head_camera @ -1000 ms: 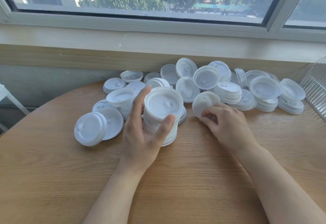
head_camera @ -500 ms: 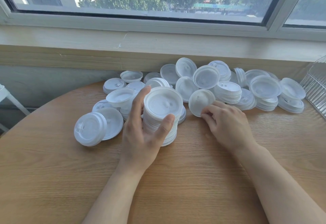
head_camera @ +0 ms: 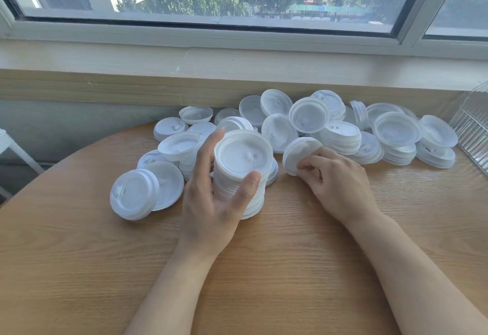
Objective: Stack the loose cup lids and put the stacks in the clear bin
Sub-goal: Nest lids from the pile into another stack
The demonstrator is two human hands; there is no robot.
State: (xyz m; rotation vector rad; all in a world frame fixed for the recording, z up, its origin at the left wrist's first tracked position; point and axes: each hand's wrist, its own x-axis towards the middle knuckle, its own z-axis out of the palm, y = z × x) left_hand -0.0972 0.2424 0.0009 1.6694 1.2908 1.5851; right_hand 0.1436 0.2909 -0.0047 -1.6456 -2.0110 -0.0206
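Observation:
A tall stack of white cup lids [head_camera: 241, 165] stands on the round wooden table [head_camera: 79, 255]. My left hand [head_camera: 214, 194] grips it, thumb at the front and fingers round its left side. Just to its right, my right hand [head_camera: 335, 179] pinches a single white lid [head_camera: 298, 152], which is tilted on edge just above the tabletop. Behind both hands lies a heap of loose lids and short stacks [head_camera: 340, 134]. A ribbed corner of the clear bin [head_camera: 472, 128] shows at the right edge.
A small stack of lids [head_camera: 133, 194] lies on its side at the left of the heap. The windowsill and wall [head_camera: 184, 81] close off the table's far side. A white stand [head_camera: 10, 147] pokes in at far left.
My right hand has turned and tipped the single lid and brought it left toward the tall stack. My left hand has kept its grip on the stack.

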